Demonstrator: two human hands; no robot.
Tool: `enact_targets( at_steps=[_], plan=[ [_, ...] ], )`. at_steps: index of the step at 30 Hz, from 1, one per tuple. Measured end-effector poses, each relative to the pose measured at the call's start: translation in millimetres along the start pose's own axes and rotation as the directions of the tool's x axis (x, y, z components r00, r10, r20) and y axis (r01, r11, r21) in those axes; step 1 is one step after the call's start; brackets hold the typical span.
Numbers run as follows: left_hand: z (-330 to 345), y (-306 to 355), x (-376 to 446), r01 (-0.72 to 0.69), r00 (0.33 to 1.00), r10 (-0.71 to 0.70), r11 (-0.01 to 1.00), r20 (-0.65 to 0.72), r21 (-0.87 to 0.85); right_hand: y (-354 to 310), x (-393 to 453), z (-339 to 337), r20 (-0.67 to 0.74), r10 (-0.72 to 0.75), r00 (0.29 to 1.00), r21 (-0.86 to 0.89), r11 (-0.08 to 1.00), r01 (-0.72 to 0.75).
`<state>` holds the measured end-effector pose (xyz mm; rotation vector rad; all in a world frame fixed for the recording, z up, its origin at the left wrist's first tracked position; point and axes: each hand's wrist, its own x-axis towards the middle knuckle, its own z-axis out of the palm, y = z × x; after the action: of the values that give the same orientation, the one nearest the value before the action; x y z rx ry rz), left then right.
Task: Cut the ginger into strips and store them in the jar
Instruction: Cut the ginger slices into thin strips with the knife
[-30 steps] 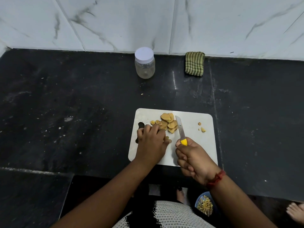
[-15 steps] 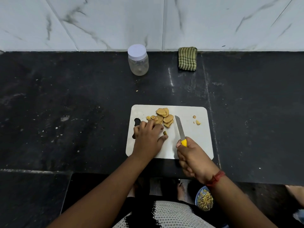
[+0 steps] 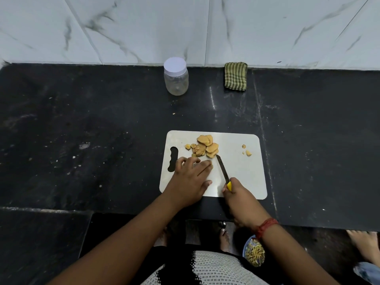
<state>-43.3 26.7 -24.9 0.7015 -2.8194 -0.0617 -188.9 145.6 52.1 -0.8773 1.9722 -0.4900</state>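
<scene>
A pile of ginger slices lies at the far middle of the white cutting board. Two small ginger bits sit at the board's far right. My left hand rests on the board just below the pile, fingertips on a small ginger piece that they mostly hide. My right hand grips the yellow handle of a knife; its blade tip points up-left and touches the pile's near edge. A clear jar with a white lid on stands by the far wall.
A folded green striped cloth lies by the wall, right of the jar. The black counter surrounds the board. Below the counter's front edge a small bowl of scraps sits on the floor, with bare feet nearby.
The knife blade has tilted left, so its tip now meets the slice pile. My left hand has slid slightly down the board, away from the pile.
</scene>
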Motion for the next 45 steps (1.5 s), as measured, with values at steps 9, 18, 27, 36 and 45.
enact_targets(
  at_steps=[9,18,27,36,45],
  plan=[
    [3.7,-6.5,7.5,-0.088,0.996,0.088,0.996,-0.001,-0.011,5.2,2.9,1.8,-0.001,0.047,0.999,0.064,0.997,-0.046],
    [12.0,-6.5,4.8,-0.078,0.995,0.073,0.995,-0.071,-0.064,-4.6,-4.0,5.4,0.042,0.047,0.998,0.005,0.999,-0.048],
    [12.7,-6.5,3.5,-0.103,0.993,0.098,0.991,-0.067,-0.081,-0.3,-5.3,5.0,0.026,0.039,0.999,0.016,0.999,-0.039],
    [12.3,-7.2,2.5,-0.110,0.991,0.102,0.988,-0.083,-0.104,0.2,-8.2,6.9,0.012,-0.022,1.000,-0.082,0.996,0.023],
    [15.2,-6.6,-0.3,-0.105,0.992,0.098,0.990,-0.081,-0.094,4.8,-5.0,14.8,-0.024,-0.058,0.998,-0.154,0.987,0.054]
  ],
)
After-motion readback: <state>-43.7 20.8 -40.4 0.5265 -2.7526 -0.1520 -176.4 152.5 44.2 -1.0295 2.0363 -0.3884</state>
